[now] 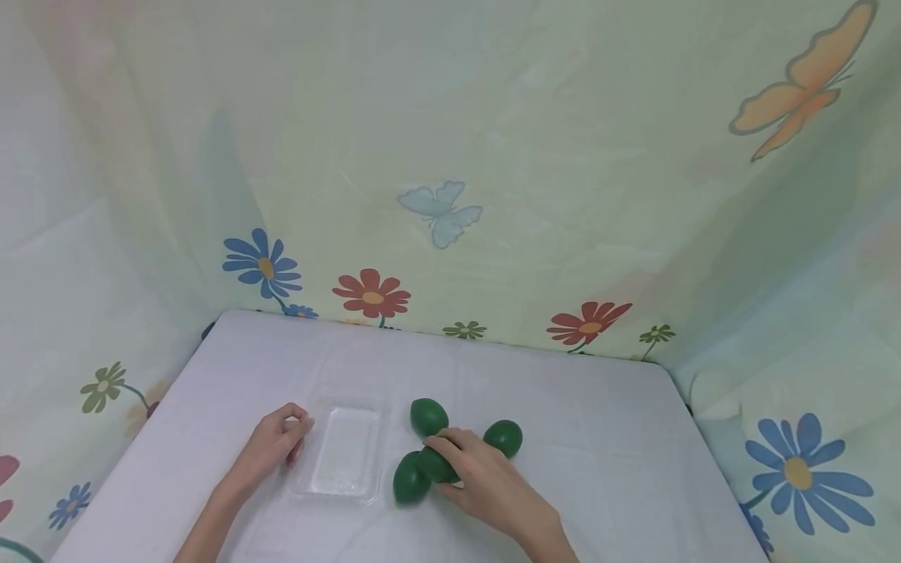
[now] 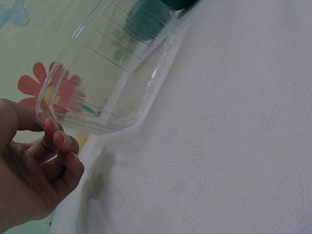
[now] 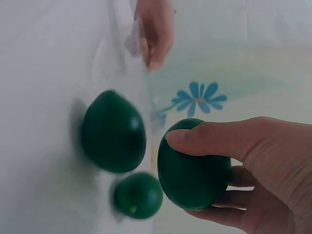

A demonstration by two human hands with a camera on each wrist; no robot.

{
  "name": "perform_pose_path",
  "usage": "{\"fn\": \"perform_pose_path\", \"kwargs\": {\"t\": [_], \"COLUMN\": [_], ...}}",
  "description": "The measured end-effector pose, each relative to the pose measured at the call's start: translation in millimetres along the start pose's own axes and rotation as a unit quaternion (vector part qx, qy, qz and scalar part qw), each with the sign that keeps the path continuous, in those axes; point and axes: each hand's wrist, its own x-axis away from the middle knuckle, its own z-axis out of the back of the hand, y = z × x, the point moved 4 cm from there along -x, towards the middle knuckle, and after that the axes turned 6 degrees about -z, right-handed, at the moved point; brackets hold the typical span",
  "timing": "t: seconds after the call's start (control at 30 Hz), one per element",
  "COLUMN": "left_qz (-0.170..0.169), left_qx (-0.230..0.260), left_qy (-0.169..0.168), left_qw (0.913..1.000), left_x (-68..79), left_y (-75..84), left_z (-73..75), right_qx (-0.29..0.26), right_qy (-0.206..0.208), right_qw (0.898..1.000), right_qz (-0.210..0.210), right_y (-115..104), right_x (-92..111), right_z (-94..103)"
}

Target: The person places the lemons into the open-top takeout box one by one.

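My right hand (image 1: 493, 477) holds a green lime (image 3: 192, 170), thumb over its near side and fingers curled behind it. In the head view that lime overlaps another lime (image 1: 411, 478) to its left, which lies on the table. A third lime (image 1: 428, 417) lies just beyond the right fingertips, and one more lime (image 1: 503, 438) sits to the right of the hand. My left hand (image 1: 276, 439) pinches the left rim of a clear plastic container (image 2: 105, 68) between thumb and fingers. The container (image 1: 345, 451) stands upright, with nothing inside.
A white cloth covers the table (image 1: 591, 453), whose far edge meets a hanging curtain (image 1: 535, 156) printed with flowers and butterflies. More of the same curtain hangs along the left and right sides. The limes lie to the right of the container.
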Motion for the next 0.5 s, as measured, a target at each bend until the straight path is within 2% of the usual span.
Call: {"fn": "perform_pose_path", "kwargs": {"t": [0.27,0.5], "left_qz": [-0.025,-0.015], "left_qx": [0.012,0.01], "left_qy": [0.001,0.0], "left_qw": [0.9996,0.9998], "left_x": [-1.3,-2.6], "left_y": [-3.2,-5.3], "left_z": [-0.8,-0.7], "right_qx": [0.023,0.062], "right_qy": [-0.028,-0.045], "right_qw": [0.995,0.985], "right_qz": [0.095,0.153], "right_y": [-39.9,-66.3], "right_x": [-48.6,-86.1], "right_z": [-5.1,-30.7]}}
